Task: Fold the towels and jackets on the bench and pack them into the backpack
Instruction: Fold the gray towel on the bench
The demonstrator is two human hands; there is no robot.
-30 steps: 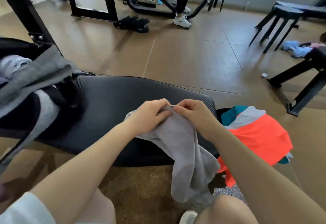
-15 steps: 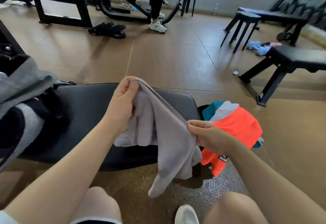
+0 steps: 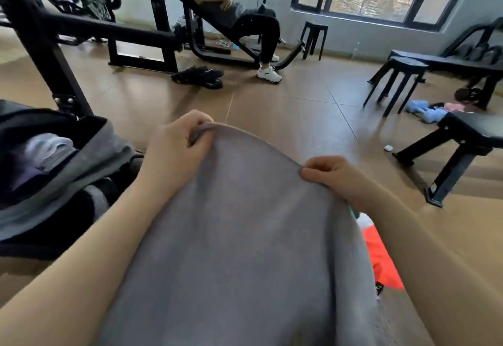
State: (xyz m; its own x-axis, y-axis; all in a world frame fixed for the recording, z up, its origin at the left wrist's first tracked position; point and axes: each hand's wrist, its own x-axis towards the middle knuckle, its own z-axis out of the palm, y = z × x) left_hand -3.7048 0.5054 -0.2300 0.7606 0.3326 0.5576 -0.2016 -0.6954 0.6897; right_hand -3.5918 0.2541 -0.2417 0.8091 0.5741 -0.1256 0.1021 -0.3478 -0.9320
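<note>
Grey towel (image 3: 245,236) spread wide at centre, top edge pinched by left hand (image 3: 174,149) at 11 o'clock, right hand (image 3: 334,176) at 2 o'clock, fingers clamped on cloth. Open backpack (image 3: 68,168) at 9 o'clock. Orange jacket (image 3: 381,258) at 4 o'clock.

We see a plain grey towel (image 3: 239,236) spread wide and held up in the air by its top edge, hanging toward us and filling the lower middle of the view. At far left sits the open backpack (image 3: 81,155), grey and black, with pale folded cloth (image 3: 46,149) inside. An orange-red jacket (image 3: 381,258) with teal and white patches shows beside the towel's right edge.
</note>
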